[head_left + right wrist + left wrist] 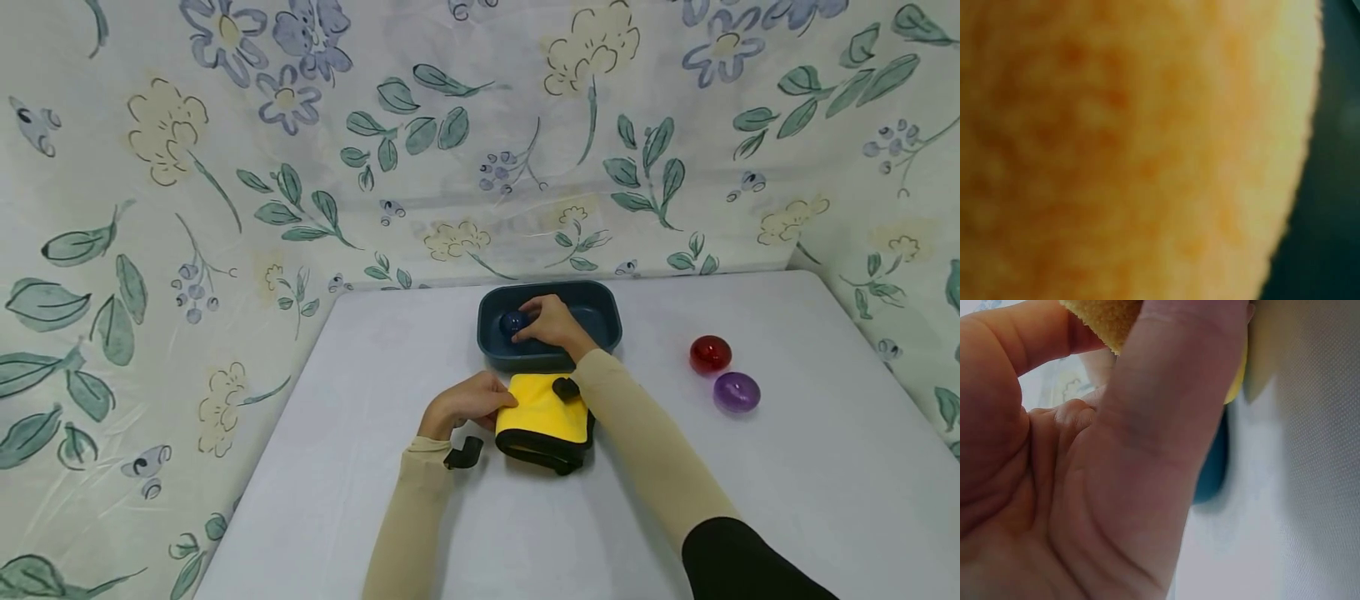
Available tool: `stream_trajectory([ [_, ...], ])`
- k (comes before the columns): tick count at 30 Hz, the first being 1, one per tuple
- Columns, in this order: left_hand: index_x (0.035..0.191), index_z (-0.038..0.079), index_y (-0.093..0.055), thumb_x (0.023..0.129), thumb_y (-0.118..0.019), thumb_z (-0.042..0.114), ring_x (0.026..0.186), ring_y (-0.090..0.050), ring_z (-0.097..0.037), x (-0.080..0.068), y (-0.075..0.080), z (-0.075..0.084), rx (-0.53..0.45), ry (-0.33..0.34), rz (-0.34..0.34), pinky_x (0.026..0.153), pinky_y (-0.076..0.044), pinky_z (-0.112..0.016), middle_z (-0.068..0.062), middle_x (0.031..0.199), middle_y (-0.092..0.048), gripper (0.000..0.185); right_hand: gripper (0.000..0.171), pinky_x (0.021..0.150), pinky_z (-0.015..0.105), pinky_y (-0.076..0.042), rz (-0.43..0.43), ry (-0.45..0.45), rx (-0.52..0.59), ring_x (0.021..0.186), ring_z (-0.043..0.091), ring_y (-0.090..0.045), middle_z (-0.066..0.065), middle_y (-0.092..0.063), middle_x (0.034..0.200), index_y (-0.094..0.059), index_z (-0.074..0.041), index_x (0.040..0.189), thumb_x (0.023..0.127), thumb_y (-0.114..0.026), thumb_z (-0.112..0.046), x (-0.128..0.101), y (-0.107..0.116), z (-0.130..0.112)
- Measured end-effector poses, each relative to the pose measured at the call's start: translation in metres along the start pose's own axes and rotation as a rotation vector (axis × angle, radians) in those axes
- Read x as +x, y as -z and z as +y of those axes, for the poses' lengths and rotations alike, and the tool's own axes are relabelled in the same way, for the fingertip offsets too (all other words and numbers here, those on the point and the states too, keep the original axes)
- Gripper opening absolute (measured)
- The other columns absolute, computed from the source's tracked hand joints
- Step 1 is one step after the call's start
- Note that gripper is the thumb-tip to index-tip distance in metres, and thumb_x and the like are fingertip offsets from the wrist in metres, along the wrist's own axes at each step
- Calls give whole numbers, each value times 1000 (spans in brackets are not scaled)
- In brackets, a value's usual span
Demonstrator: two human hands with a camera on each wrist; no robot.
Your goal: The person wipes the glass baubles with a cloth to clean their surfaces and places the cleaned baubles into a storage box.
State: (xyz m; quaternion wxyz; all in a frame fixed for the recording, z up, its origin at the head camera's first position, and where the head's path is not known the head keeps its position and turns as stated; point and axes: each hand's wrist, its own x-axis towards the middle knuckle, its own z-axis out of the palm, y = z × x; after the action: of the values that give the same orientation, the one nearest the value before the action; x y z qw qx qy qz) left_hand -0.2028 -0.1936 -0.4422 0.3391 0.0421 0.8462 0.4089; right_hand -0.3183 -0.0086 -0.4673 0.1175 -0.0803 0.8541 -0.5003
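A small, glossy dark-blue ball (512, 322) is held between the thumb and fingers of the right hand (552, 322) inside a dark teal, rectangular tray with rounded corners (602, 315), toward the tray's left end; whether the ball is touching the tray's floor cannot be told. A folded, fuzzy yellow cloth with black edging (543, 408) is placed just on the near side of the tray, below the right wrist, and its left edge is pinched by the left hand (468, 400), whose thumb is laid over the top. The hands are kept apart from each other, the left one being set outside the tray, near its front left corner. To the right of the tray, well apart from both hands, a shiny red ball (710, 355) and a shiny purple ball (737, 392) are seen close together on the white tabletop (315, 467), the purple one nearer the viewer.
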Motion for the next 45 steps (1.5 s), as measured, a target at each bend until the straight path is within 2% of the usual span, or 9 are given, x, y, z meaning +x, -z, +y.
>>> stream_trajectory([
  [7,97,-4,-77,101,-59,19,64,-64,-12,1,-1,1,3,-7,4,63,-59,-22,-3,79,-70,30,60,110,42,-53,25,8,-35,122,32,-66,22,-67,135,-64,-1,132,78,-89,-13,-3,1,-1],
  [18,93,-3,-77,101,-59,20,65,-64,-13,0,-1,0,3,-11,4,64,-60,-22,-3,79,-70,31,66,115,46,-48,26,16,-37,132,34,-62,21,-64,142,-61,-1,137,78,-90,-12,-3,0,0],
  [25,95,-4,-77,101,-59,20,63,-65,-12,-1,-1,0,3,-13,3,64,-61,-23,-3,78,-71,31,76,121,45,-43,8,62,-29,141,33,-55,18,-59,149,-53,-1,147,80,-88,-13,-8,6,-7],
  [28,96,-4,-78,101,-60,20,63,-65,-12,-2,0,1,3,-21,3,65,-61,-24,-3,78,-71,31,74,119,46,-44,29,101,-34,140,34,-56,17,-59,150,-53,-2,147,83,-87,-16,-12,12,-12],
  [31,96,-4,-78,101,-59,20,63,-65,-12,-2,0,0,3,-32,6,65,-61,-24,-4,78,-72,31,69,117,47,-47,61,161,-12,137,34,-58,16,-60,149,-55,-3,146,85,-85,-19,-20,23,-21],
  [38,96,-3,-78,101,-59,21,65,-65,-12,-1,0,-1,10,-41,23,64,-61,-24,-5,81,-73,31,62,117,45,-47,118,287,159,135,35,-59,18,-61,146,-55,-3,146,91,-79,-16,-58,64,-45],
  [42,98,-2,-77,102,-59,21,67,-65,-13,-2,1,0,5,-57,26,65,-61,-25,-5,82,-72,29,60,116,46,-47,168,328,174,134,36,-60,19,-62,144,-56,-3,146,91,-78,-14,-82,90,-51],
  [45,99,-2,-77,102,-60,21,67,-66,-12,-2,1,0,-2,-78,24,65,-62,-25,-5,82,-73,28,60,117,46,-47,218,320,159,134,33,-60,19,-63,144,-56,-5,146,92,-78,-16,-99,107,-48],
])
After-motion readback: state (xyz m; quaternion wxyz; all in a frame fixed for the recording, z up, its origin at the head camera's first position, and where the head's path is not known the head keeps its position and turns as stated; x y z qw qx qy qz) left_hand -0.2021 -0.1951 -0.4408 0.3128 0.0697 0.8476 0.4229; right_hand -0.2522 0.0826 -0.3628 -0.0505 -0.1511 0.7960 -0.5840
